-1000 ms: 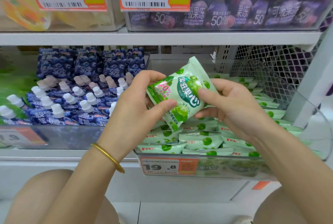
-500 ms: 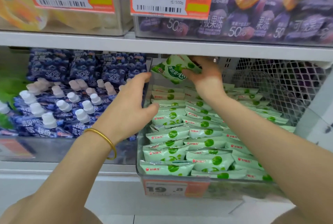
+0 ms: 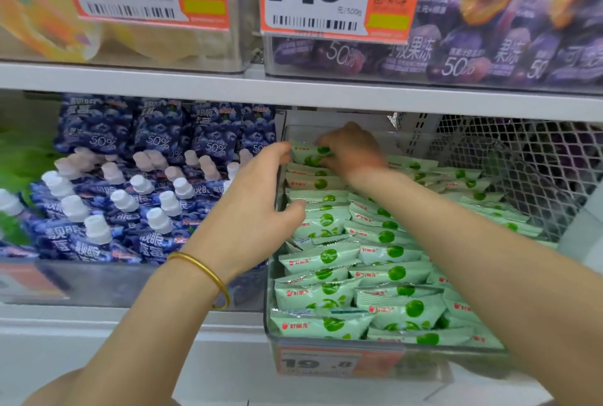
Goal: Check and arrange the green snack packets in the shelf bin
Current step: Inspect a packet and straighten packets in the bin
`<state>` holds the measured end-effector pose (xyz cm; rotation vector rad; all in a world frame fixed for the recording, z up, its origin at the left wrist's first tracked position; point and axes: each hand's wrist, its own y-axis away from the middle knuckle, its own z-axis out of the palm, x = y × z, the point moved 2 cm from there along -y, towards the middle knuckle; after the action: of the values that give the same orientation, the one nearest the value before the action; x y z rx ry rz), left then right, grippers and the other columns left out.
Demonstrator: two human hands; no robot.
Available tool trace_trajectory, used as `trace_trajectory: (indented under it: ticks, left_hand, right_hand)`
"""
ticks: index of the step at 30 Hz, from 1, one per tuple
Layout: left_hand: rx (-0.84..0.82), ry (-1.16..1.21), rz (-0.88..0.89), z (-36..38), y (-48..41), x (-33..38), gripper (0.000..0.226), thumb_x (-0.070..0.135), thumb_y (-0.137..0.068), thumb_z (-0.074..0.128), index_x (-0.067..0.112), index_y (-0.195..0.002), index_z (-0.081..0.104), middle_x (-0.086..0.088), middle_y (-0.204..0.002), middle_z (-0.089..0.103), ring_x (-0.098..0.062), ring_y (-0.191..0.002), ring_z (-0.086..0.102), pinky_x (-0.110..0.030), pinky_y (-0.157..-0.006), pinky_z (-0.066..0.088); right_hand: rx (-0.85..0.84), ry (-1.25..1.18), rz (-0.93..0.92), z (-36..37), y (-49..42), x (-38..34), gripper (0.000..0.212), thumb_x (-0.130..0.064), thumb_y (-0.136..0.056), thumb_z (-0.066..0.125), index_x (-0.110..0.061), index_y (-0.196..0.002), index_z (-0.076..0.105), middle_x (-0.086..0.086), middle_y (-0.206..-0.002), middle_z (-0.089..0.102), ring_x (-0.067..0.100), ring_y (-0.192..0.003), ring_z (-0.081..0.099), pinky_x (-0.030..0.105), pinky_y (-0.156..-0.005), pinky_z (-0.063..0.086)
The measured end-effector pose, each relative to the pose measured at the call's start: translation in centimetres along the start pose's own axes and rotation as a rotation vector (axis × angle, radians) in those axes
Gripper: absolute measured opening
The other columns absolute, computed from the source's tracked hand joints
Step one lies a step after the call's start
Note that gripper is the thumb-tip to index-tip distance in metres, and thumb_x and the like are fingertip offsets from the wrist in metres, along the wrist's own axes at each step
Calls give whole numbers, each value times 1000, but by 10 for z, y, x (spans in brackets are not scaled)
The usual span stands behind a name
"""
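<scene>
Now the inspected packet [image 3: 312, 155], raised a second ago, lies at the back of the bin [image 3: 456, 351], right hand [image 3: 353, 151] gripping it, left hand [image 3: 257, 206] slack and empty.

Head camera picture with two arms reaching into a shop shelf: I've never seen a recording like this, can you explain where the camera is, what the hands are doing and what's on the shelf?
There is no machine here. The single picture comes from a camera worn on a person's head, looking forward and down, so the arms are the wearer's own. The right hand reaches to the back of a clear bin and grips one green packet. The left hand, with a gold bracelet on its wrist, is open at the bin's left wall, fingertips close to that packet. The bin holds rows of other green packets, and a price tag reading 19.8 is on its front. To the left lie blue pouches with white caps. Purple packets sit on the shelf above.
</scene>
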<state>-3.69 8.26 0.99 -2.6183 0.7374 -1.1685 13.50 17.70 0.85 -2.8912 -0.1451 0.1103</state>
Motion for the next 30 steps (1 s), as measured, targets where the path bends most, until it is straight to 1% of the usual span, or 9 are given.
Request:
trace_trajectory:
  ticks: [4, 8, 12, 15, 19, 22, 24, 27, 30]
  left_hand:
    - [4, 0, -7, 0, 1, -1, 70, 20, -86, 59, 25, -144, 21, 11, -144, 36, -2, -129, 33, -16, -102, 25]
    - [-1, -5, -2, 0, 0, 0, 69, 20, -86, 58, 25, -144, 22, 10, -144, 36, -3, -130, 32, -17, -102, 25]
    - [13, -3, -11, 1, 0, -1, 69, 20, -86, 59, 25, -144, 22, 9, -143, 37, -4, -129, 33, -19, -104, 28]
    - [18, 4, -16, 0, 0, -1, 69, 20, -86, 59, 25, -144, 22, 10, -142, 38, -2, -125, 35, -17, -101, 27]
    - [5, 17, -21, 0, 0, -1, 68, 20, -87, 58, 25, -144, 22, 10, -143, 37, -1, -124, 34, -17, -100, 26]
    - [8, 18, -24, 0, 0, 1, 68, 19, -87, 58, 25, -144, 22, 8, -143, 37, -1, -123, 34, -16, -100, 26]
    - [17, 24, -28, 0, 1, 2, 67, 19, -87, 58, 24, -144, 23, 8, -142, 38, 0, -118, 35, -16, -99, 27]
    - [20, 38, -30, -1, 2, 3, 65, 19, -88, 57, 25, -144, 24, 9, -141, 39, 0, -114, 36, -18, -98, 28]
    - [62, -1, -28, -2, 4, 6, 59, 18, -90, 55, 23, -142, 29, 9, -139, 42, 0, -113, 36, -18, -98, 28]
  right_hand:
    - [109, 99, -64, -5, -1, 2, 40, -33, -92, 56, -26, -131, 52, 3, -130, 56, 25, -120, 46, 33, -91, 37]
    - [69, 80, -40, -3, -6, 1, 35, -29, -93, 56, -23, -128, 56, 4, -128, 59, 25, -117, 52, 30, -87, 40]
    - [23, 166, -66, 11, -13, -7, 22, -20, -90, 57, -23, -111, 65, 6, -116, 64, 28, -106, 58, 26, -75, 37]
    - [-8, 136, -66, 10, -11, -6, 21, -22, -90, 58, -25, -108, 67, 4, -116, 64, 27, -106, 59, 26, -78, 42]
    - [93, 16, -28, -7, -7, 4, 23, -21, -93, 53, -25, -112, 66, 0, -117, 64, 24, -105, 59, 30, -85, 48]
    - [-12, 74, -87, 2, -3, -2, 23, -23, -93, 53, -29, -110, 68, 2, -121, 63, 27, -107, 58, 27, -85, 45]
    - [-54, 4, -78, 4, -2, 0, 24, -22, -93, 53, -28, -112, 68, 1, -124, 62, 26, -110, 58, 27, -87, 43]
    - [12, -238, -14, -18, 15, 12, 24, -19, -93, 55, -21, -114, 68, -2, -124, 64, 20, -114, 57, 27, -95, 43]
    - [99, -382, -15, -44, 65, 24, 21, -15, -90, 61, -16, -108, 72, -5, -111, 69, 12, -103, 62, 21, -93, 43]
